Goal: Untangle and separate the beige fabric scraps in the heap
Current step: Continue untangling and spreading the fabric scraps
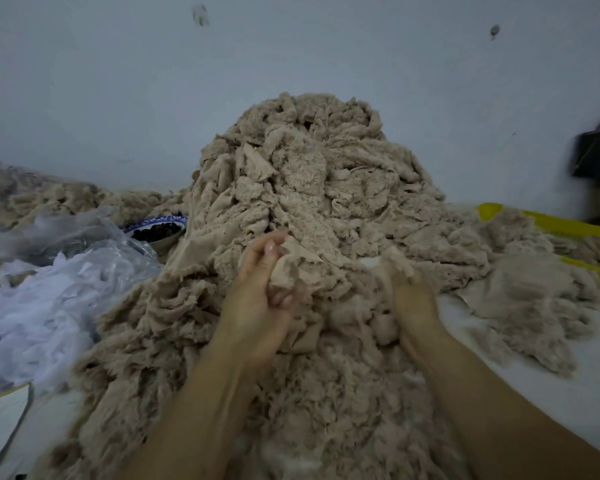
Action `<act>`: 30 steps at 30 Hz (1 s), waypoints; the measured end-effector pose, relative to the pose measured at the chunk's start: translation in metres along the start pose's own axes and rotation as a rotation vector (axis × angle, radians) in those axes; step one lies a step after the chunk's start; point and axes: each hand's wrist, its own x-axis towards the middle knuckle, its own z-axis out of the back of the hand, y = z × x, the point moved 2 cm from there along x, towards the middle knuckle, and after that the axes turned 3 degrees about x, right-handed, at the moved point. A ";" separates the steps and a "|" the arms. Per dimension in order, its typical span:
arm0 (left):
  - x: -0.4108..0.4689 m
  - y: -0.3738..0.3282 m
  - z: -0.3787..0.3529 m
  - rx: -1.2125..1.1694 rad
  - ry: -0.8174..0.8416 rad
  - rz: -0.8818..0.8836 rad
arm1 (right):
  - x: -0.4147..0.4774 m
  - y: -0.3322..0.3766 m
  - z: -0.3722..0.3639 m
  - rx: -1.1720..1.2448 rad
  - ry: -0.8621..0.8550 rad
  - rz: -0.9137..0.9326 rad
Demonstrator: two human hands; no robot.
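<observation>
A tall heap of beige fabric scraps (309, 174) rises against the wall and spreads down toward me. My left hand (257, 299) is at the heap's lower middle, its fingers curled round a smooth beige scrap (291, 268). My right hand (413, 296) is blurred, a little to the right, with its fingertips buried in fluffy beige scraps (395, 261); I cannot see whether those fingers grip anything. A flatter spread of separated scraps (534, 299) lies at the right.
Clear plastic bags and white fabric (49, 289) lie at the left. A blue-rimmed bowl (156, 230) of dark pieces sits behind them. Yellow sacking (568, 230) runs along the right, and a black bag (596, 154) hangs on the wall there.
</observation>
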 end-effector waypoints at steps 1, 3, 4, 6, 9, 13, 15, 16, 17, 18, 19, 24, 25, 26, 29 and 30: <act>0.003 0.004 0.006 0.054 -0.106 0.019 | -0.006 -0.001 -0.011 0.002 0.049 0.035; 0.003 0.021 0.016 0.379 -0.272 0.015 | -0.018 -0.005 -0.035 -0.055 0.141 0.050; 0.002 0.026 0.018 0.616 -0.306 -0.021 | -0.021 -0.007 -0.040 -0.070 0.153 0.049; 0.000 0.028 0.019 1.037 -0.280 -0.143 | -0.015 -0.005 -0.034 0.003 0.123 0.040; -0.002 0.027 0.017 1.234 -0.185 -0.257 | -0.003 0.000 -0.017 0.196 0.026 0.009; -0.002 0.043 -0.004 1.504 -0.025 -0.271 | -0.007 0.008 -0.018 0.367 0.050 0.004; -0.003 0.052 -0.005 1.633 0.044 -0.193 | -0.010 0.013 -0.020 0.501 0.080 -0.028; -0.003 0.054 -0.003 1.656 0.048 -0.168 | -0.010 0.016 -0.019 0.555 0.093 -0.030; -0.002 0.054 0.002 1.638 0.027 -0.163 | -0.010 0.018 -0.019 0.587 0.100 -0.030; -0.001 0.052 0.008 1.585 -0.018 -0.162 | -0.010 0.020 -0.018 0.617 0.109 -0.025; 0.000 0.049 0.013 1.526 -0.074 -0.159 | -0.009 0.021 -0.016 0.634 0.114 -0.019; 0.004 0.026 0.028 1.219 -0.328 -0.123 | -0.009 0.026 -0.004 0.679 0.062 -0.016; 0.003 0.021 0.029 1.086 -0.363 -0.104 | -0.009 0.027 -0.003 0.694 0.050 -0.023; 0.003 0.019 0.029 0.978 -0.379 -0.088 | -0.008 0.028 -0.003 0.700 0.037 -0.026; -0.001 0.025 0.015 1.003 -0.202 -0.055 | -0.010 0.027 -0.007 0.652 0.065 -0.014; -0.002 0.034 0.011 1.103 -0.114 -0.046 | -0.011 0.026 -0.011 0.635 0.075 -0.015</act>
